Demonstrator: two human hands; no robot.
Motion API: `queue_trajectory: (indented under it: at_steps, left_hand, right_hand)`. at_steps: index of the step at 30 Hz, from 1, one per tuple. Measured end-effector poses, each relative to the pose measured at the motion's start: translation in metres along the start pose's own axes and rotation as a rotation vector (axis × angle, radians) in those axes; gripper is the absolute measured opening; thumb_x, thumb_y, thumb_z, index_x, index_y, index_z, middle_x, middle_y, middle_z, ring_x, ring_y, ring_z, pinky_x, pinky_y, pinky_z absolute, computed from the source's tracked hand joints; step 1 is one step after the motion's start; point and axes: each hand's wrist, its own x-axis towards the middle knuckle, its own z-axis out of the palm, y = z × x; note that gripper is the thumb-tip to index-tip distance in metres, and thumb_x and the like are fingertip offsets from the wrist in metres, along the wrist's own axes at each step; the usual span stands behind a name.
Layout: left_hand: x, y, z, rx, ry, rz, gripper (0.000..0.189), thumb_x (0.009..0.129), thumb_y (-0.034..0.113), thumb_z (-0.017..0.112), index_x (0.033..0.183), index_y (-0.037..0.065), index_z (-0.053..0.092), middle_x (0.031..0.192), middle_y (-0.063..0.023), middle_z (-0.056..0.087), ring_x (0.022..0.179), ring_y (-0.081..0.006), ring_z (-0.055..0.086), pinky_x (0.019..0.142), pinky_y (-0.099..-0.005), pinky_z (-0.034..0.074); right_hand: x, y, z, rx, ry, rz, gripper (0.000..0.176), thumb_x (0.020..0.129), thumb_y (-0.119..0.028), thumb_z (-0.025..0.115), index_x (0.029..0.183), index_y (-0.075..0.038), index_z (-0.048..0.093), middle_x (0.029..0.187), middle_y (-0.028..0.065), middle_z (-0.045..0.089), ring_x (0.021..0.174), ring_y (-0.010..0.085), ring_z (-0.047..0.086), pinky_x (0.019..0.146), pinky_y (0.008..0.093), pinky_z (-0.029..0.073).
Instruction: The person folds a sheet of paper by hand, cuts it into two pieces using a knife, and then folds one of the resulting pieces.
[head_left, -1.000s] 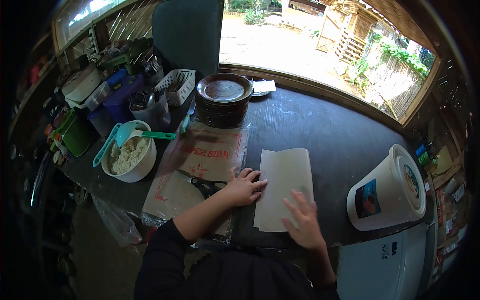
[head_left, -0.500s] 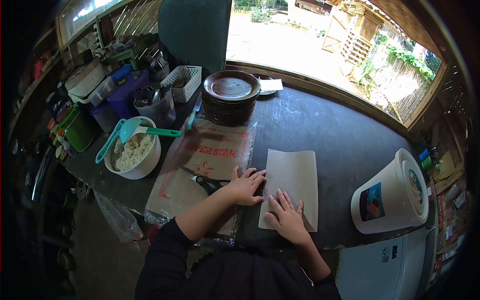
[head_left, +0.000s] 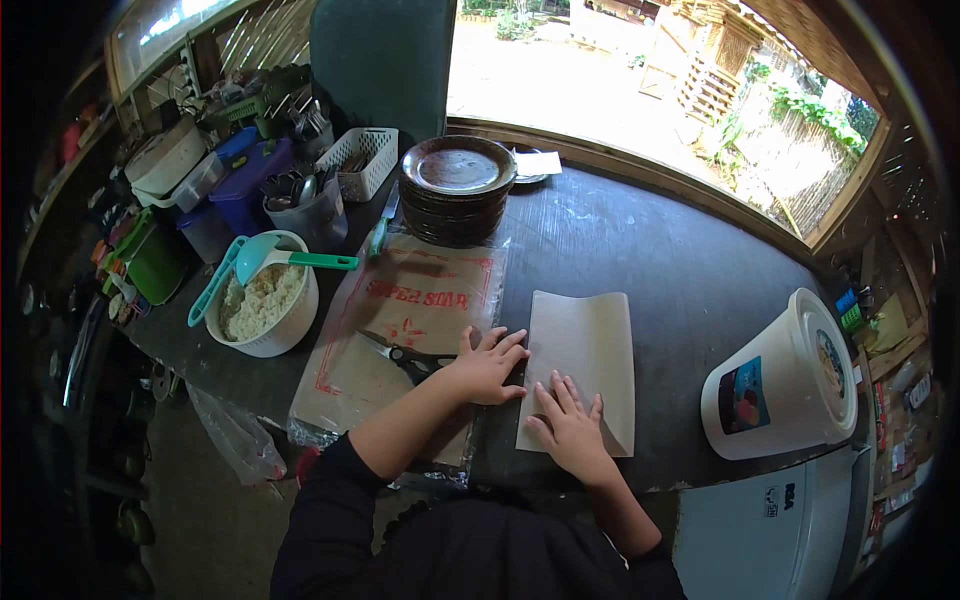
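Note:
A folded sheet of brown paper lies on the dark table, its right side lifting a little. My right hand rests on its lower left part with the fingers spread. At the paper's left edge, my left hand lies with its fingers apart, fingertips reaching that edge. Under my left forearm and wrist is a plastic-wrapped pack of brown paper printed "SUPER STAR". Black-handled scissors lie on the pack, their handles partly hidden by my left arm.
A white bowl of rice with a turquoise ladle stands left. Behind the pack are a knife and a stack of brown plates. A white lidded bucket stands at right. Containers and utensils crowd the back left.
The camera view has shifted slightly. Both hands and the folded paper keep almost the same places.

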Motion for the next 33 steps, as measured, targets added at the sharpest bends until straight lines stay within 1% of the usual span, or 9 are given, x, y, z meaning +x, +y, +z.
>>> queue_trajectory:
  at_steps: [10, 13, 16, 19, 22, 28, 30, 33]
  left_hand:
    - [0.001, -0.002, 0.003, 0.015, 0.011, 0.002, 0.071, 0.084, 0.060, 0.053, 0.137, 0.015, 0.039, 0.154, -0.0079, 0.017, 0.142, -0.0305, 0.014, 0.102, -0.0689, 0.007]
    - [0.000, -0.001, 0.000, -0.027, -0.014, 0.001, 0.070, 0.084, 0.056, 0.054, 0.138, 0.014, 0.038, 0.155, -0.0085, 0.016, 0.143, -0.0298, 0.012, 0.103, -0.0688, 0.005]
    - [0.000, -0.001, 0.001, -0.026, -0.010, 0.001, 0.071, 0.084, 0.056, 0.055, 0.137, 0.013, 0.039, 0.155, -0.0084, 0.016, 0.143, -0.0304, 0.013, 0.103, -0.0692, 0.005]
    - [-0.001, 0.000, 0.001, 0.002, 0.004, 0.020, 0.070, 0.083, 0.055, 0.057, 0.137, 0.013, 0.040, 0.155, -0.0083, 0.016, 0.142, -0.0314, 0.013, 0.103, -0.0696, 0.007]
    - [-0.005, 0.002, -0.002, 0.012, -0.005, 0.034, 0.070, 0.081, 0.053, 0.059, 0.136, 0.013, 0.041, 0.155, -0.0081, 0.016, 0.142, -0.0325, 0.013, 0.102, -0.0702, 0.008]
    - [-0.007, 0.005, -0.007, -0.002, -0.027, -0.003, 0.071, 0.080, 0.053, 0.061, 0.136, 0.015, 0.041, 0.155, -0.0074, 0.015, 0.142, -0.0329, 0.011, 0.102, -0.0713, 0.008]
    - [-0.008, 0.006, -0.007, -0.013, -0.042, -0.022, 0.071, 0.080, 0.053, 0.061, 0.137, 0.016, 0.041, 0.156, -0.0076, 0.014, 0.143, -0.0329, 0.010, 0.102, -0.0714, 0.007]
    - [-0.007, 0.005, -0.006, -0.022, -0.047, -0.031, 0.071, 0.080, 0.054, 0.061, 0.137, 0.017, 0.040, 0.156, -0.0077, 0.013, 0.143, -0.0329, 0.009, 0.103, -0.0715, 0.007]
  right_hand:
    - [-0.001, -0.002, 0.005, -0.007, 0.012, 0.014, 0.055, 0.094, -0.046, 0.045, 0.140, -0.016, 0.040, 0.151, 0.0137, 0.027, 0.140, 0.0266, 0.026, 0.105, 0.0672, 0.012]
    - [-0.001, -0.003, 0.005, -0.007, 0.015, 0.020, 0.055, 0.094, -0.046, 0.045, 0.140, -0.016, 0.040, 0.151, 0.0137, 0.027, 0.140, 0.0266, 0.026, 0.104, 0.0675, 0.012]
    - [0.000, -0.005, 0.002, 0.013, -0.018, 0.031, 0.056, 0.093, -0.044, 0.047, 0.141, -0.015, 0.039, 0.152, 0.0141, 0.025, 0.141, 0.0287, 0.023, 0.105, 0.0663, 0.011]
    - [0.000, -0.005, 0.004, 0.007, -0.014, 0.033, 0.056, 0.093, -0.045, 0.046, 0.141, -0.015, 0.039, 0.152, 0.0141, 0.025, 0.141, 0.0285, 0.023, 0.105, 0.0661, 0.011]
    - [-0.001, -0.004, 0.008, -0.007, 0.017, 0.029, 0.056, 0.094, -0.047, 0.044, 0.140, -0.016, 0.040, 0.151, 0.0134, 0.026, 0.140, 0.0264, 0.025, 0.104, 0.0682, 0.012]
    - [0.000, -0.006, 0.007, -0.006, 0.011, 0.035, 0.057, 0.093, -0.048, 0.044, 0.140, -0.016, 0.040, 0.151, 0.0133, 0.027, 0.140, 0.0263, 0.025, 0.104, 0.0673, 0.013]
    - [0.000, -0.008, 0.005, 0.010, -0.010, 0.051, 0.057, 0.093, -0.045, 0.047, 0.141, -0.015, 0.040, 0.151, 0.0139, 0.026, 0.141, 0.0285, 0.022, 0.106, 0.0649, 0.011]
    - [0.001, -0.008, 0.006, 0.005, -0.001, 0.049, 0.057, 0.093, -0.046, 0.047, 0.141, -0.015, 0.040, 0.151, 0.0137, 0.026, 0.141, 0.0287, 0.023, 0.106, 0.0651, 0.012]
